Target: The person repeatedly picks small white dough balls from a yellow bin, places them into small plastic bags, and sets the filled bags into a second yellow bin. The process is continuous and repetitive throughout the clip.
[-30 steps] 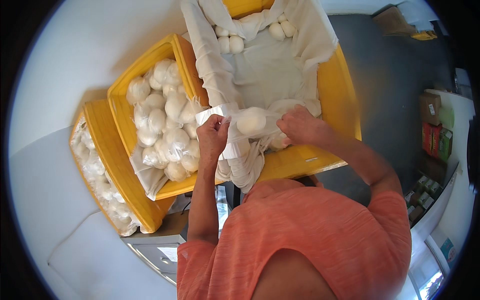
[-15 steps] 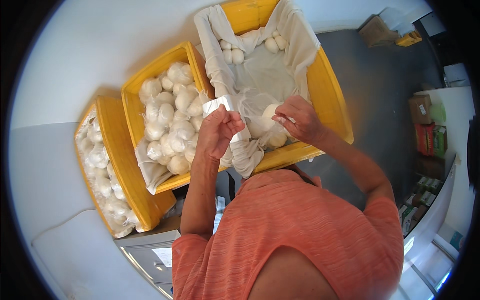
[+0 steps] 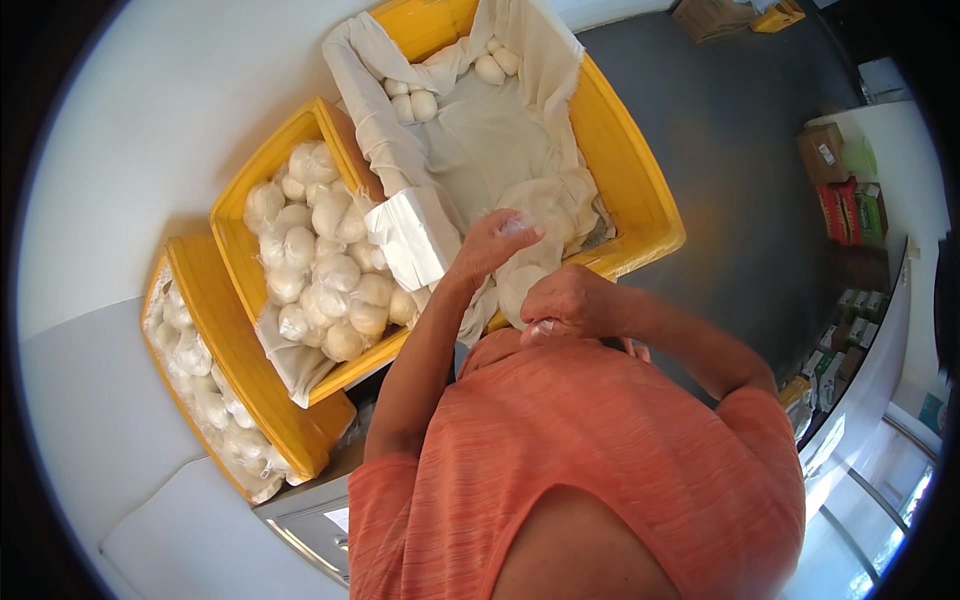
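My left hand [image 3: 500, 243] is above the near part of a large yellow crate [image 3: 630, 160] lined with pale cloth [image 3: 485, 140]. Its fingers are closed on a bit of clear plastic bag. My right hand [image 3: 572, 303] sits nearer my chest, closed on another gathered part of clear plastic. Between the hands a rounded white bun [image 3: 516, 292] shows, partly hidden by my right hand; I cannot tell how many are with it. In the crate's far corners lie small groups of bare white buns [image 3: 412, 103].
A stack of white plastic bags [image 3: 410, 240] lies over the lined crate's left edge. To the left, a second yellow crate [image 3: 235, 200] is filled with bagged buns [image 3: 330, 250]; a third crate [image 3: 230, 350] farther left holds more. Boxes [image 3: 822, 152] stand at the right.
My right hand has come down and in toward my chest. My left hand has moved right, over the lined crate. The bagged buns have come nearer to me, and the view has shifted.
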`<state>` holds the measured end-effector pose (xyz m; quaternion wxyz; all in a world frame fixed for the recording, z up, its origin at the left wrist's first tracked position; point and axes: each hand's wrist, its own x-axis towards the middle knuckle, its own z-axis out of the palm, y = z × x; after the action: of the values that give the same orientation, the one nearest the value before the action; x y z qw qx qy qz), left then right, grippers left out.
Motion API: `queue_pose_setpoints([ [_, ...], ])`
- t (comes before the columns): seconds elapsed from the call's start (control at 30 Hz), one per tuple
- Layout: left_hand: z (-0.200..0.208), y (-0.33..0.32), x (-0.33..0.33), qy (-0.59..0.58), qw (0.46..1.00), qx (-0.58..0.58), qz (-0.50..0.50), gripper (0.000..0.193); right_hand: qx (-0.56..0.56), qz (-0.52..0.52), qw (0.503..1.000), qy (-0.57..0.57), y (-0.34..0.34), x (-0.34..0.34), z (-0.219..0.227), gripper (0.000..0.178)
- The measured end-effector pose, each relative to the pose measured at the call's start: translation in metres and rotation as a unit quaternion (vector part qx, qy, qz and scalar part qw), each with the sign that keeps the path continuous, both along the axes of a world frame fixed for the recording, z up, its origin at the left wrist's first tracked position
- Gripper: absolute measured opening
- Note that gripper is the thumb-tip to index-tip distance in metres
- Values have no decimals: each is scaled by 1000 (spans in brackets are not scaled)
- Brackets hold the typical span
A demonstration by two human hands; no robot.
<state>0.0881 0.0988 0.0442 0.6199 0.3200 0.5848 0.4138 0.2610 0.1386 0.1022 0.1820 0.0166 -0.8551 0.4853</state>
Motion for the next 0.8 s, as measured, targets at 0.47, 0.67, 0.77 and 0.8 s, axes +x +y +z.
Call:
queue_pose_setpoints([
  [0.47, 71, -22, -37, -240, 968, 39, 70, 36, -210, -274, 929, -131, 17, 6, -8, 30],
  [0.67, 61, -32, -10, -101, 988, 117, -5, 64, -567, -183, 803, -38, 7, -31, 8, 63],
  [0.77, 49, -36, -6, -80, 992, 93, 25, 61, -586, -191, 783, -83, 3, -35, -2, 61],
  [0.8, 48, -37, -8, -70, 995, 70, 11, 61, -601, -184, 771, -108, 5, -33, -3, 60],
])
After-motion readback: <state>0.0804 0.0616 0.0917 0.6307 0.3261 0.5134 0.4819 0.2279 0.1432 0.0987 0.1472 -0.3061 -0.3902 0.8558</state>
